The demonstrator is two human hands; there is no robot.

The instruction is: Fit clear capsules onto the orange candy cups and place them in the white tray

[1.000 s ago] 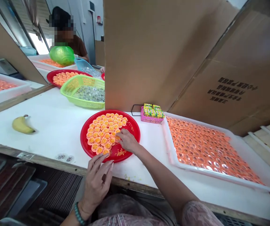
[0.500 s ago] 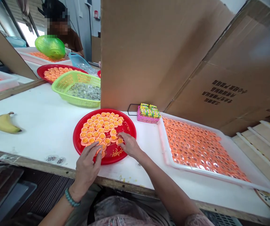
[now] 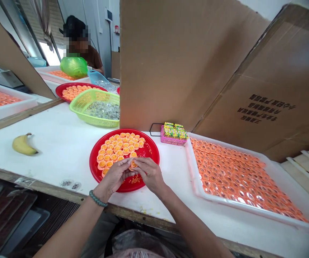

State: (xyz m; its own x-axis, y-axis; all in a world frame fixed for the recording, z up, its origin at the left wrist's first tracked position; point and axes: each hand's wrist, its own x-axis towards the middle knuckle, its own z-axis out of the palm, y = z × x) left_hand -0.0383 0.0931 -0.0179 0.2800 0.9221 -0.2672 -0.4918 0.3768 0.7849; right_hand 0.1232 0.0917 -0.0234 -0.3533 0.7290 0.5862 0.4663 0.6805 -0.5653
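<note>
Together now, in the head view, were the left hand [image 3: 115, 176] and the right hand [image 3: 151, 175], which had been apart half a second earlier; between them was a small orange cup [image 3: 134, 164]. The fingers of both hands were closed around its sides, holding it over the near part of the red tray [image 3: 153, 154]. Other orange cups [image 3: 124, 141] covered much of that tray, with small yellow bits [image 3: 135, 180] scattered near its front. To the right stood a white tray [image 3: 194, 179] of shiny orange pieces [image 3: 224, 168], and a pink basket [image 3: 173, 141] of green-and-yellow packets [image 3: 175, 131] sat by its far left corner. On the left of the white counter [image 3: 62, 143] lay a banana [image 3: 24, 145]; a green basket [image 3: 95, 122] stood behind the red tray, beside the cardboard [image 3: 170, 64].
</note>
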